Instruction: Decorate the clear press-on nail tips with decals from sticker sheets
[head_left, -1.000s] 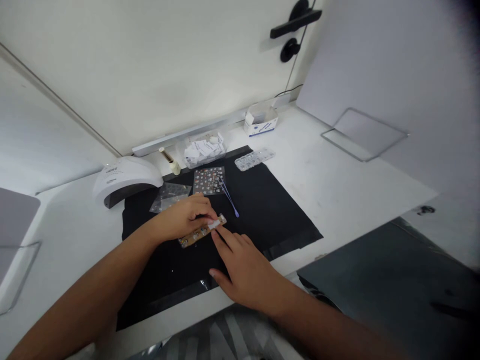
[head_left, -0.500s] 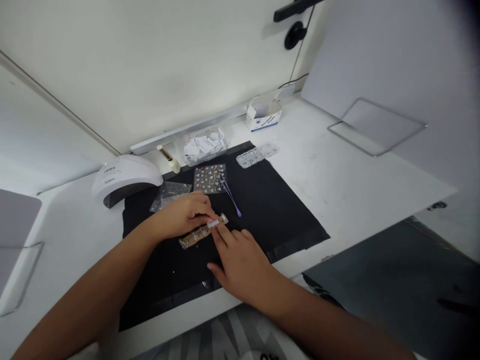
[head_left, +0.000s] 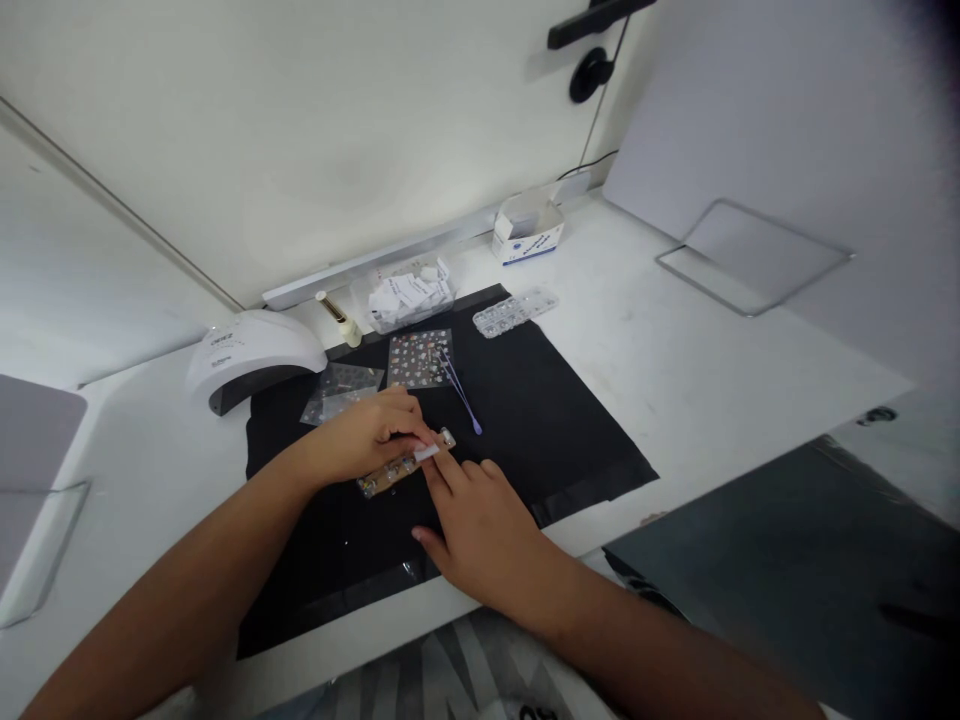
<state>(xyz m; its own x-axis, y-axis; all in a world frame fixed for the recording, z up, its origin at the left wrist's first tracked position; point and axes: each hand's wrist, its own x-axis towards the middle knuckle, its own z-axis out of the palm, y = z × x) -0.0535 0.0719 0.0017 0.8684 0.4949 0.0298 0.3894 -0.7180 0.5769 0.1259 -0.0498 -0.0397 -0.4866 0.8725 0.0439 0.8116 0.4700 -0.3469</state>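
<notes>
A white domed nail lamp (head_left: 251, 358) sits at the black mat's (head_left: 540, 420) far left corner. Mid-mat, my left hand (head_left: 360, 438) curls over a tan strip of decorated nail tips (head_left: 401, 467), pinching a small white piece (head_left: 426, 453). My right hand (head_left: 484, 525) lies loosely open, forefinger touching that strip.

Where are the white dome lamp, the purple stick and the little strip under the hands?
white dome lamp (head_left: 251, 352), head view, top of its shell
purple stick (head_left: 460, 395), head view, mid-shaft
strip (head_left: 390, 474), head view, its exposed middle
</notes>
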